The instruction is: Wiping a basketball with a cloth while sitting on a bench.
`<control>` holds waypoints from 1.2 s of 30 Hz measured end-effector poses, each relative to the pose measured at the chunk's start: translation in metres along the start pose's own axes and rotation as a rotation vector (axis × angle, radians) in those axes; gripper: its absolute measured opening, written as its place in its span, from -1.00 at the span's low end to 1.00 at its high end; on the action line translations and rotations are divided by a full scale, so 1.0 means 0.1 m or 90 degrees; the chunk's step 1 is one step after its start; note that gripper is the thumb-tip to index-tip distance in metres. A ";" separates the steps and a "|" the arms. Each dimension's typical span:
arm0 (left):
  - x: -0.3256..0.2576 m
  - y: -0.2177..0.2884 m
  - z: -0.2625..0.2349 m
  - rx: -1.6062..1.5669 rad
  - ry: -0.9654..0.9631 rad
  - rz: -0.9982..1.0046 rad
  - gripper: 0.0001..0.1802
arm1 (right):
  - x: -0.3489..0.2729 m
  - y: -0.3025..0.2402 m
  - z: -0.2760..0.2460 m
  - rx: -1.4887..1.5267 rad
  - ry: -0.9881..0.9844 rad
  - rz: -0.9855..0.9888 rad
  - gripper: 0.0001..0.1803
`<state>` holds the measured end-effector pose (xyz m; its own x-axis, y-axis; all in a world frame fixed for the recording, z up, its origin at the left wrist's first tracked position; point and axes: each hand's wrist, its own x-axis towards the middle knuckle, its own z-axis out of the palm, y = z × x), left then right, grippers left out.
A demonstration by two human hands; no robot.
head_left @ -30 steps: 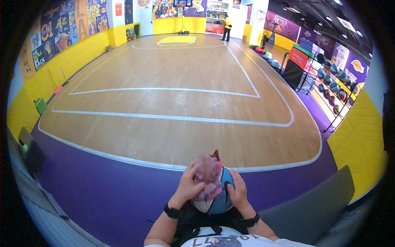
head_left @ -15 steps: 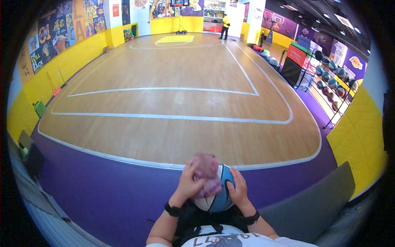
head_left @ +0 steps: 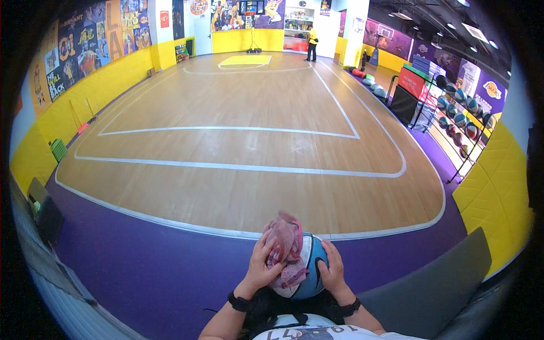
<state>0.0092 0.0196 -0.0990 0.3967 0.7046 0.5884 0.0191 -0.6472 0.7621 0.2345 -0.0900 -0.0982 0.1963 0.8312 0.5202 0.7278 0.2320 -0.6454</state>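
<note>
A blue and white basketball [head_left: 313, 273] with black seams rests at my lap, above dark clothing. My left hand [head_left: 262, 265] is closed on a crumpled pink cloth [head_left: 286, 241], which is pressed against the ball's left side and covers part of it. One end of the cloth sticks up above the ball. My right hand [head_left: 334, 266] grips the ball's right side, fingers curved over its top and thumb on its front. Both wrists wear black bands.
A wooden court [head_left: 226, 144] spreads ahead, bordered by purple floor [head_left: 153, 260]. A grey padded panel [head_left: 425, 286] lies close on my right. Farther right stands a ball rack [head_left: 459, 113]. A person in yellow [head_left: 311, 42] stands at the far end near a basketball hoop [head_left: 250, 16].
The cloth has shifted on the ball, and its upper end now flicks upward. Both hands sit slightly lower in the picture, and the whole view has tilted a little.
</note>
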 end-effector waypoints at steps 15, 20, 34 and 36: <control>-0.35 -0.01 -0.25 -0.603 0.138 -0.488 -0.40 | -0.17 0.02 -0.09 0.485 -0.009 0.180 -0.09; -0.08 0.45 -0.40 -0.217 -0.056 -0.180 -0.16 | 0.00 -0.19 -0.36 0.128 -0.101 0.031 -0.33; -0.23 0.17 -0.26 -0.053 -0.041 -0.125 -0.32 | 0.02 -0.08 -0.17 0.120 -0.194 0.081 -0.37; -0.17 0.43 -0.28 0.019 -0.069 -0.050 -0.32 | -0.01 -0.20 -0.22 0.122 -0.195 0.084 -0.37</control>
<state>-0.0228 -0.0126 -0.0686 0.4892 0.7191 0.4935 0.0808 -0.6008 0.7953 0.2343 -0.1069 -0.0737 0.0531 0.9659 0.2532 0.5675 0.1795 -0.8036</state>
